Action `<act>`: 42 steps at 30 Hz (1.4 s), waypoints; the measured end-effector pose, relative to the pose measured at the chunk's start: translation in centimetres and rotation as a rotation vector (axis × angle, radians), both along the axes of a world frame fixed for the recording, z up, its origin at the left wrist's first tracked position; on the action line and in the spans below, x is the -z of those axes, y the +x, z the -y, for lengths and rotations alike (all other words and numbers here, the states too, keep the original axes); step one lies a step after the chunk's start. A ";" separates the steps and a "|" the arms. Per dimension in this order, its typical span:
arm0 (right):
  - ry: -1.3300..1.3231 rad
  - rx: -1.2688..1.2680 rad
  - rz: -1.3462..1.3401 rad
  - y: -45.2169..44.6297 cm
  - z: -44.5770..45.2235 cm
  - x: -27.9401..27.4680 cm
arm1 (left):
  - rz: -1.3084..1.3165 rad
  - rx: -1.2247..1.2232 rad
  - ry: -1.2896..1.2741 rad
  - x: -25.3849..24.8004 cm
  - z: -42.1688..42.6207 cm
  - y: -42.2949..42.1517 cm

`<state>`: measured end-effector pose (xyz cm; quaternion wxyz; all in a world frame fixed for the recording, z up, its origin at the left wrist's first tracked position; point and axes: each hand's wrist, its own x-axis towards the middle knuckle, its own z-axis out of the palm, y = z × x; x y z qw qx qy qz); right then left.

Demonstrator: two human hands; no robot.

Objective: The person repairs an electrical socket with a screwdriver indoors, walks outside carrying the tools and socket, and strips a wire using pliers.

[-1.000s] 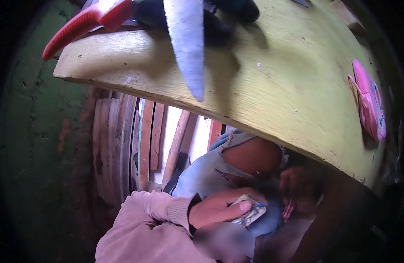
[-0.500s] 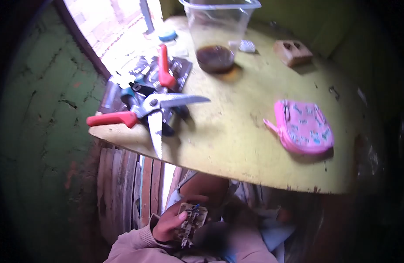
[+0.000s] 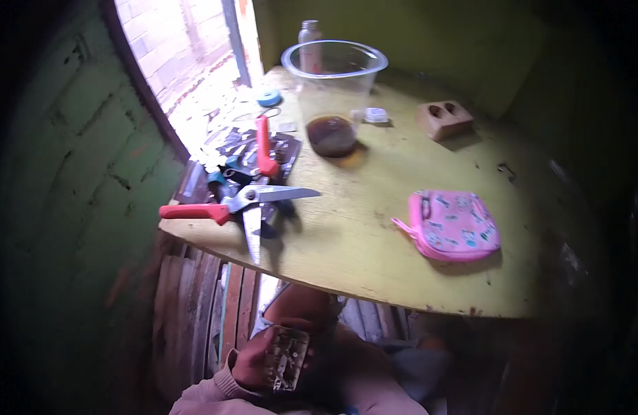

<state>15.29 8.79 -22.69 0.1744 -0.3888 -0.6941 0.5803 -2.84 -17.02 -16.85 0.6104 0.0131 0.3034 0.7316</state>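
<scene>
Low in the view, beneath the table's front edge, my left hand [image 3: 253, 360] is wrapped round a small rectangular mechanical part [image 3: 288, 358] with an open, compartmented face turned up. My knee [image 3: 298, 304] is just above it. On the right, my other sleeve [image 3: 378, 387] is blurred and dark, and the right hand itself cannot be made out. Open shears [image 3: 250, 196] with red handles lie on the table above the left hand.
The yellow table [image 3: 347, 256] holds a pink zip case [image 3: 454, 225], a clear tub [image 3: 333, 97] with dark liquid, a bottle [image 3: 309, 48], a block with two holes [image 3: 443, 121] and a blue roll [image 3: 269, 98]. A green wall [image 3: 63, 173] stands left.
The view has swung up and back, showing more tabletop. The part in my left hand now shows its open face more squarely. My right hand, dimly visible earlier beside a red-handled tool, has dropped from sight.
</scene>
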 end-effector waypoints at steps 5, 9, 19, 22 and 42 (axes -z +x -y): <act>0.069 0.067 0.061 -3.3 0.4 2.3 | -0.006 -0.084 -0.044 0.1 0.1 0.8; 0.125 0.125 0.133 -6.4 0.6 4.0 | 0.016 -0.051 -0.086 -0.8 0.1 0.7; 0.315 0.113 0.328 -5.4 0.0 5.4 | 0.343 0.083 0.169 -2.6 -4.6 1.1; 0.391 -0.105 0.008 2.6 0.4 -3.1 | 0.319 0.138 0.223 -2.8 -5.5 0.7; 1.262 -0.246 0.313 -0.2 -5.3 -24.7 | 0.423 0.394 0.417 -4.1 -6.4 2.7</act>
